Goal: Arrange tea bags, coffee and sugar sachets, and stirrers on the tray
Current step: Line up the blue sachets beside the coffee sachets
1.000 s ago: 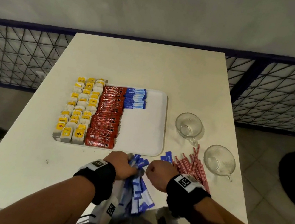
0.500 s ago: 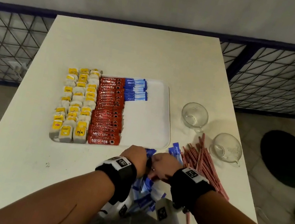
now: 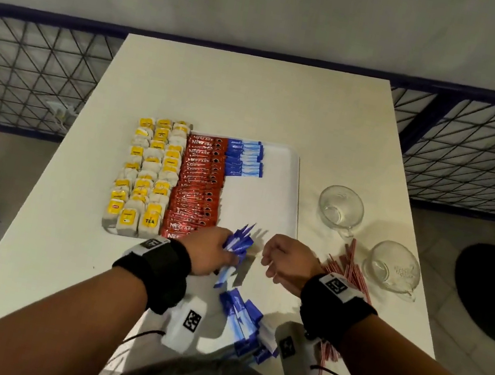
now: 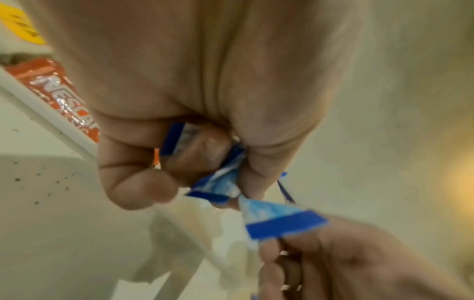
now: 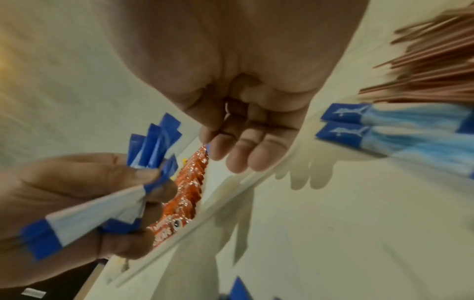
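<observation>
Blue sugar sachets bunched in left hand at tray's near edge

Sugar sachets [image 3: 238, 243] fan out past left hand [image 3: 209, 255], its fingers [image 4: 143, 182] curled tight round them, above near rim of tray [image 3: 294, 202]. Right hand [image 3: 287, 265] just beside, fingers [image 5: 239, 150] loosely curled, holding nothing. More sachets [image 3: 244, 322] and stirrers [image 3: 350, 265] on tabletop [image 3: 248, 98].

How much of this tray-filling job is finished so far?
Tea bags and coffee sachets fill their rows on the tray. Sugar's underway: the left hand grips a bunch of sugar sachets. The stirrers remain on the table.
</observation>
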Tool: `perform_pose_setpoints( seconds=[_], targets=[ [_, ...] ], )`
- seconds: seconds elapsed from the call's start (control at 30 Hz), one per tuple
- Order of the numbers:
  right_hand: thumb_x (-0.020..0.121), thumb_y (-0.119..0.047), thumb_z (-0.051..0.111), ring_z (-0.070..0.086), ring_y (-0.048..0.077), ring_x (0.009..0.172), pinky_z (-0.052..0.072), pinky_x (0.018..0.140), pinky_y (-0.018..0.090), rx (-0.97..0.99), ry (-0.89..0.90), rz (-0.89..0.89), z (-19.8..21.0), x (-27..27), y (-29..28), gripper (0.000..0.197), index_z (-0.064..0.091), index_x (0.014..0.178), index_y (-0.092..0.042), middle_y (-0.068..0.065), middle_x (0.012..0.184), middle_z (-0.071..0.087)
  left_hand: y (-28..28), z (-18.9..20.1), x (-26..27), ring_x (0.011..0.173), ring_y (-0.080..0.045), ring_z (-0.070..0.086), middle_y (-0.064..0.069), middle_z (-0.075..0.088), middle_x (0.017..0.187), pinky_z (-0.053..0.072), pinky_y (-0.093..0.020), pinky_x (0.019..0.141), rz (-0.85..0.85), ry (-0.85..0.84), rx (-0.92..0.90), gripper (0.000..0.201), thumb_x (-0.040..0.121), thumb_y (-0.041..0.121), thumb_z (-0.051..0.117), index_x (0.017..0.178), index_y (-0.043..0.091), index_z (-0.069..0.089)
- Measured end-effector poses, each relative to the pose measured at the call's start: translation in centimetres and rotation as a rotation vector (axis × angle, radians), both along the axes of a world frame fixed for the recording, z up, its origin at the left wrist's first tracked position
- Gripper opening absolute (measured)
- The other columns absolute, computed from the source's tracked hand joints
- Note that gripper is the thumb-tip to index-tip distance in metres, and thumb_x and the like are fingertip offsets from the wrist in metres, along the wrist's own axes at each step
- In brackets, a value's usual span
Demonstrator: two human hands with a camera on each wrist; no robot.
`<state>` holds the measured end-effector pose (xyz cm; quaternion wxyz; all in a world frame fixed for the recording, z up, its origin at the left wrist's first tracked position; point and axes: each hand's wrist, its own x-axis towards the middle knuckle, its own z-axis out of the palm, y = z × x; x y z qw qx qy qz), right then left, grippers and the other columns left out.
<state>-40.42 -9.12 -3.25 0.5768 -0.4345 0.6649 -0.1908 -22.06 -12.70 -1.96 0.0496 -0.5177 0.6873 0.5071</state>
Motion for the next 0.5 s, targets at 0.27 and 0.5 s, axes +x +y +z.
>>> perform_pose_setpoints(
  seconds=[0.27,0.5],
  targets=[
    [0.077,-0.031,0.078,0.064,0.016,0.063,0.051,0.06,0.029,-0.134,-0.102,0.18,1.8,2.3,-2.1,0.032,0.058,0.094,-0.012,0.0,0.072,0.066,0.0,1.2,-0.4,0.073,-0.018,0.06,-0.002,0.065,0.081,0.052,-0.03,0.066,0.676,0.549,0.086,0.01,0.099,0.011,0.05,0.101,0.017,0.057],
    [0.091,0.0,0.045,0.062,0.022,0.061,0.05,0.059,0.031,-0.105,-0.133,0.084,2.2,2.3,-2.8,0.02,0.058,0.089,-0.015,0.005,0.075,0.066,-0.3,1.2,-0.5,0.07,-0.019,0.047,-0.006,0.057,0.08,0.043,-0.035,0.066,0.814,0.523,0.074,0.011,0.101,0.02,0.046,0.095,0.02,0.056]
  ],
)
